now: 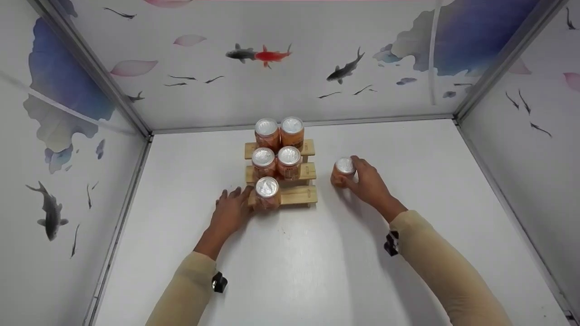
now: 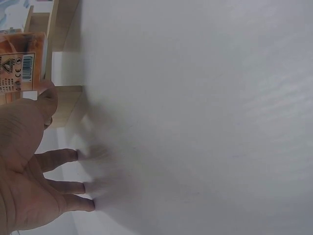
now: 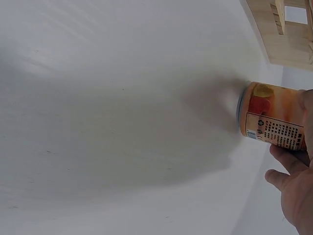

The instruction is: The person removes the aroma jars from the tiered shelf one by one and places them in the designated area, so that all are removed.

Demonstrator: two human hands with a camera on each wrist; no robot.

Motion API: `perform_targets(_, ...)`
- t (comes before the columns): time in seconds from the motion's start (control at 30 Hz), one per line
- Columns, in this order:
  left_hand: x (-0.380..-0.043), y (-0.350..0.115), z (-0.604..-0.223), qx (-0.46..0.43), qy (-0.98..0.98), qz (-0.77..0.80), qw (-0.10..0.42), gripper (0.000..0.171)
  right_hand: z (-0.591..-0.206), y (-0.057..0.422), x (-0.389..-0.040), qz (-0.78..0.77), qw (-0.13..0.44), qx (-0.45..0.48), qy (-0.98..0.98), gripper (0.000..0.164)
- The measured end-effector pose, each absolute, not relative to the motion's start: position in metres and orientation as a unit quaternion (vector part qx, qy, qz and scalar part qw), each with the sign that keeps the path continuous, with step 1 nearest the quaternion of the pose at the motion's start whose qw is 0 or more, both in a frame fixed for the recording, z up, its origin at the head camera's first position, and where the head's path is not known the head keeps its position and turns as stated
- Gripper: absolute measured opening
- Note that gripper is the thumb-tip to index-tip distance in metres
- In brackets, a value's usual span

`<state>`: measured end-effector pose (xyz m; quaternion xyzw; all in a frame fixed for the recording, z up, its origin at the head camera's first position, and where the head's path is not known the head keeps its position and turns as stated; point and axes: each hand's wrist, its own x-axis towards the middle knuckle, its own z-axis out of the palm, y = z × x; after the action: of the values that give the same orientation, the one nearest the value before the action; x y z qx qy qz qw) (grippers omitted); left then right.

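A three-step wooden rack [image 1: 299, 195] bears several orange cans with silver tops: two on the back step, two on the middle, and one front can [image 1: 268, 194] at the left of the lowest step. At the rack's left end, my left hand [image 1: 232, 212] touches the lowest step beside that can. In the left wrist view its other fingers [image 2: 61, 187] are spread, their tips down on the table. To the right of the rack, my right hand [image 1: 370, 184] grips another orange can [image 3: 274, 115] upright between thumb and fingers. Whether its base touches the table is unclear.
The white table [image 1: 290, 267] is bounded by a back wall panel [image 1: 299, 99] and two side panels with painted fish and petals. Metal strips run along the table's edges. A small black device [image 1: 219, 282] sits at each wrist.
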<state>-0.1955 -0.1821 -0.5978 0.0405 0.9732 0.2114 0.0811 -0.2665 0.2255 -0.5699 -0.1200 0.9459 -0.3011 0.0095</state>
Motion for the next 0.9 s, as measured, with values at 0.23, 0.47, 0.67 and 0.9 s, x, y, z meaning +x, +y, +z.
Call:
perform_targets(0.23, -0.1947, -0.1829, -0.5997, 0.040, 0.973, 0.212, 0.083, 0.062, -0.5705, 0.2254, -0.2688, -0.301, 0.014, -0.128, 0.945, 0.077)
perform_targets(0.47, -0.1962, -0.1825, -0.6005, 0.041, 0.973, 0.211, 0.087, 0.063, -0.5679, 0.2266, -0.2698, -0.296, 0.025, -0.128, 0.946, 0.080)
perform_targets(0.67, -0.1975, -0.1826, -0.6005, 0.035, 0.972, 0.213, 0.096, 0.064, -0.5647, 0.2255, -0.2712, -0.293, 0.035, -0.127, 0.947, 0.080)
perform_targets(0.9, -0.1968, -0.1840, -0.6000, 0.041, 0.972, 0.214, 0.088, 0.063, -0.5624, 0.2253, -0.2714, -0.284, 0.044, -0.119, 0.950, 0.083)
